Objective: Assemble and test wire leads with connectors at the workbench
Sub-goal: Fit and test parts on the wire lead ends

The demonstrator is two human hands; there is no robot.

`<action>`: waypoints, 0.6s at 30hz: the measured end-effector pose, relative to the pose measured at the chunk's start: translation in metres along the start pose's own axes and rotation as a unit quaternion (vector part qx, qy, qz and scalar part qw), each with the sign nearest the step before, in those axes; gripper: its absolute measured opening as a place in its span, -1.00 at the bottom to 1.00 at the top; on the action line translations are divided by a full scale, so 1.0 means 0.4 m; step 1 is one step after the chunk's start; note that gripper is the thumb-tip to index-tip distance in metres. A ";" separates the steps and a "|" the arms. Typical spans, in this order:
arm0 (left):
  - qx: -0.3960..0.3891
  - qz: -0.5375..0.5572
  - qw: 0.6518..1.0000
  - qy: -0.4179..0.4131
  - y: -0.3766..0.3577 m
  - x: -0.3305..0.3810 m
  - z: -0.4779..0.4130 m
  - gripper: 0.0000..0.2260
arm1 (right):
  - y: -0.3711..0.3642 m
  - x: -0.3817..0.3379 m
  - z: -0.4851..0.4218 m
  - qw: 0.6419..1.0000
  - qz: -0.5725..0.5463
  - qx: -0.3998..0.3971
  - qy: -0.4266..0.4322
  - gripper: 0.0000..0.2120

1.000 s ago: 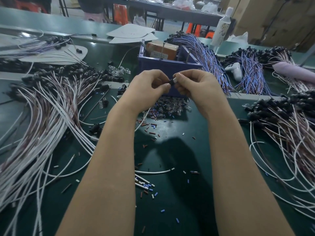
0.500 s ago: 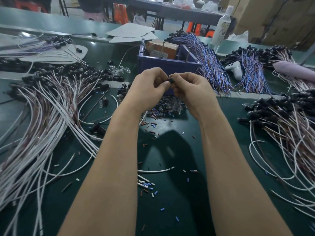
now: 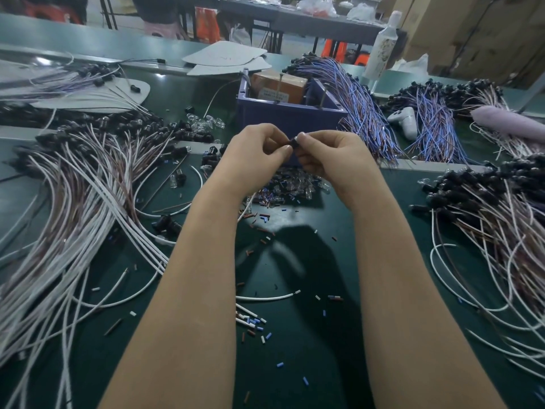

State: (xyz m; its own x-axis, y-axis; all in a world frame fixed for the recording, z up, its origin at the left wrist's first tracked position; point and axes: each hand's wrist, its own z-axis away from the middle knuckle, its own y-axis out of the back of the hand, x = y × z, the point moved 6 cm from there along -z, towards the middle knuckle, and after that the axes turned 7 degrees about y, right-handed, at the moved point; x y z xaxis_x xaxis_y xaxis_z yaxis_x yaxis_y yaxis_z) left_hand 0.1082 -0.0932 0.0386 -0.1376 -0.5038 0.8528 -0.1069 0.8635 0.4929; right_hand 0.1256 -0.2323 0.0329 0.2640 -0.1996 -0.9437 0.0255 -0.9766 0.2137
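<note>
Green matting covered the workbench, and above its middle the two hands met fingertip to fingertip. The left hand and the right hand each had thumb and forefinger pinched tight onto a small black connector, held in the air just in front of the blue bin. Only a sliver of that part showed between the fingers, so its shape could not be made out. The other fingers were curled under the palms and mostly hidden.

A thin pale wire showed below the left wrist; whether it joined the connector was unclear. The hands and wrists covered part of a heap of clear caps lying against the bin's front.

Inside the bin sat a cardboard box, its label too blurred to read. White-and-brown wire leads fanned over the left of the bench and ran out of frame at the edge. A similar bundle on the right was likewise cut off. Blue-and-purple leads draped beside the bin, near a white controller-shaped object. A lilac object was cropped by the right edge and could not be identified. Short insulation scraps dotted the mat between the forearms.
</note>
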 end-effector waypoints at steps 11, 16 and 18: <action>-0.027 -0.011 1.000 -0.011 -0.003 0.018 0.010 -0.91 | -0.019 0.025 0.007 0.977 -0.198 -0.002 -0.078 -0.82; -0.005 -0.065 0.998 0.018 0.015 0.013 0.001 -0.85 | -0.057 0.034 0.011 0.971 -0.206 0.010 -0.120 -0.77; -0.016 -0.078 0.997 0.025 0.021 0.011 0.000 -0.85 | -0.065 0.042 0.016 0.964 -0.220 0.015 -0.149 -0.76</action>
State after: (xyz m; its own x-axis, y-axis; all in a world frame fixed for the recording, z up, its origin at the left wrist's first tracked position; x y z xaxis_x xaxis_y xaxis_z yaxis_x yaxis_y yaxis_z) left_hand 0.1068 -0.0882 0.0463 -0.0726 -0.6307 0.7726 -0.0909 0.7756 0.6246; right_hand 0.1231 -0.2109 0.0099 -0.0552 0.2246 -0.9729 0.0422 -0.9730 -0.2270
